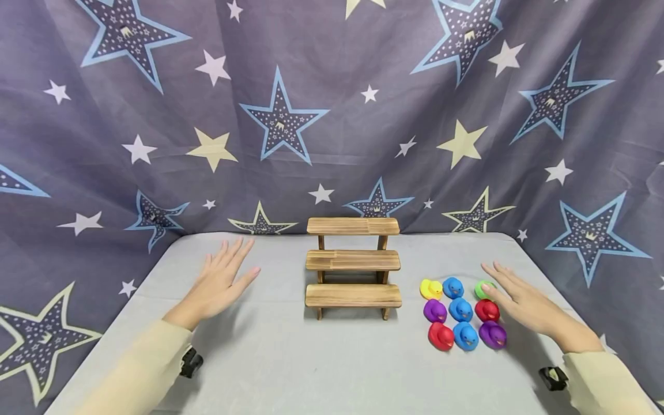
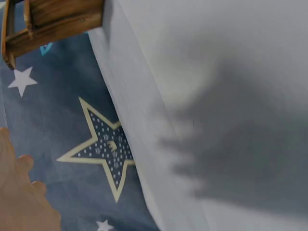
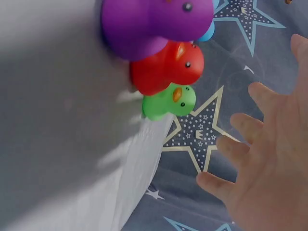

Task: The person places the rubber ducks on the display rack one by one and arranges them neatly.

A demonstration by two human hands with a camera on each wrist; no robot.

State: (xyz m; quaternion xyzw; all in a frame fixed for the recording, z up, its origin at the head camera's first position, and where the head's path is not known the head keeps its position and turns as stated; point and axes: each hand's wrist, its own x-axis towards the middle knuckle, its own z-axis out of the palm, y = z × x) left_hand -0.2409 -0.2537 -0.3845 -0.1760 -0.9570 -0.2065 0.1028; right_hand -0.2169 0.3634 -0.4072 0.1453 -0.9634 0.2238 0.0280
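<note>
My left hand hovers above the left part of the table, fingers spread and holding nothing. In the left wrist view only part of that hand shows, with its shadow cast on the cloth. On the right, my right hand is held with straight fingers over the edge of a group of rubber ducks. Nearest to it are a green duck, partly hidden by the hand, a red duck and a purple duck. The right wrist view shows the green duck apart from the fingers.
A three-step wooden stand stands at the back middle of the grey table. More ducks sit in rows: yellow, purple, red and several blue ones. A star-patterned curtain hangs behind.
</note>
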